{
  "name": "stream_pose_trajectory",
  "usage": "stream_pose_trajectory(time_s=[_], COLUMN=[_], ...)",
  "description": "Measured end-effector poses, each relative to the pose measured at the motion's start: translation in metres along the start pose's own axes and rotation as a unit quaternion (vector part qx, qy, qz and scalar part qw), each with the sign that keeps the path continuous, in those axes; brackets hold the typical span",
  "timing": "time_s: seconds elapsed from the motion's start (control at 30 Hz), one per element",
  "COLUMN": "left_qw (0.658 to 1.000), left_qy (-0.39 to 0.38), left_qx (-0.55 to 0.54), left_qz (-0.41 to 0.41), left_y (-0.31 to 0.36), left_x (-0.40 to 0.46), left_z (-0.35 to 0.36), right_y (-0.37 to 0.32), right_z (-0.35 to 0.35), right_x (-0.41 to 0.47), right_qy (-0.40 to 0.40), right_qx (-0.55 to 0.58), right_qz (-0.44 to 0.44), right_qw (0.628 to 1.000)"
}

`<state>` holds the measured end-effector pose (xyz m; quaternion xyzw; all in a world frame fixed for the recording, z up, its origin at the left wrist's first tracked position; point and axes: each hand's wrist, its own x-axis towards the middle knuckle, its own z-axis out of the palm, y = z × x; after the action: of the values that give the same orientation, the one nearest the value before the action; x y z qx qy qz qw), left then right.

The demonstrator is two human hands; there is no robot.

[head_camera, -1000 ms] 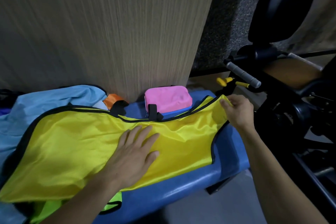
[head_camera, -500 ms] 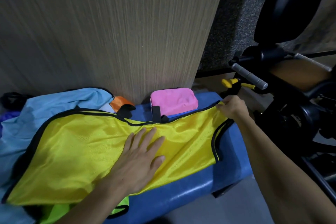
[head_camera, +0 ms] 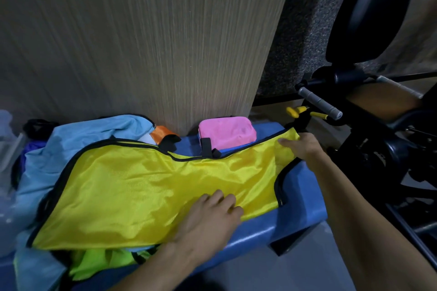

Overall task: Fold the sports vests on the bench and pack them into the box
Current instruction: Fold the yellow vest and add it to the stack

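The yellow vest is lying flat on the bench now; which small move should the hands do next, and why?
Probably fold it: the right hand holds the shoulder corner of the yellow vest, and the left hand lies on its near edge. The vest is spread over the blue bench, so carrying that corner leftward would halve it.

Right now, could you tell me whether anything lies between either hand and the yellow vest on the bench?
Nothing visible does: the left hand rests on the yellow vest, and the right hand holds its far corner. No box is in view.
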<state>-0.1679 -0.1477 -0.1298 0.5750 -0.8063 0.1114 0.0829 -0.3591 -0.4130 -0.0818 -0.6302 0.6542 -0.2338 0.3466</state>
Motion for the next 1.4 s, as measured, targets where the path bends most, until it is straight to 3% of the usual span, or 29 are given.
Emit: stream_pose_trajectory(time_s=[0.07,0.2,0.33,0.43,0.53,0.67,0.8,0.9,1.03,1.13,1.2,1.3,1.4], left_qw=[1.0,0.987,0.976,0.966,0.979,0.972,0.984,0.976,0.988,0.982,0.979,0.979,0.983], left_qy=[0.012,0.079,-0.014,-0.036,-0.014,-0.178,-0.116,-0.174,-0.11,-0.15,-0.144,-0.076,-0.076], left_qx=[-0.004,-0.143,-0.216,-0.255,-0.188,-0.123,-0.095,-0.089,-0.079,-0.103,-0.138,-0.184,-0.157], left_qz=[-0.01,0.003,0.037,-0.017,-0.073,-0.093,-0.101,-0.096,-0.07,-0.042,-0.039,-0.047,-0.053], left_y=[0.002,0.02,0.032,0.02,-0.003,-0.026,-0.025,-0.018,-0.009,0.01,0.019,0.021,0.01], left_x=[0.0,-0.008,-0.013,-0.003,0.009,0.009,0.018,0.018,0.028,0.038,0.044,0.055,0.045], left_z=[-0.002,-0.015,-0.021,-0.024,-0.021,-0.004,-0.001,0.004,0.003,0.009,0.011,-0.001,-0.008], right_y=[0.006,0.018,0.038,0.045,0.049,0.052,0.053,0.056,0.047,0.038,0.03,0.02,0.007], right_z=[-0.01,-0.034,-0.04,-0.04,-0.041,-0.036,-0.04,-0.044,-0.056,-0.075,-0.088,-0.106,-0.108], right_x=[-0.01,-0.028,-0.05,-0.063,-0.077,-0.083,-0.083,-0.079,-0.083,-0.089,-0.093,-0.101,-0.109], right_qy=[0.031,0.073,0.061,0.096,0.109,0.088,0.07,0.072,0.084,0.12,0.174,0.26,0.271], right_qx=[0.046,0.06,0.01,0.017,0.011,-0.024,-0.05,0.038,0.228,0.324,0.337,0.329,0.32], right_qz=[-0.014,-0.021,-0.016,-0.017,-0.028,0.003,0.033,0.04,0.064,0.069,0.056,0.016,-0.008], right_qw=[0.998,0.995,0.998,0.995,0.994,0.996,0.996,0.996,0.968,0.936,0.924,0.908,0.908])
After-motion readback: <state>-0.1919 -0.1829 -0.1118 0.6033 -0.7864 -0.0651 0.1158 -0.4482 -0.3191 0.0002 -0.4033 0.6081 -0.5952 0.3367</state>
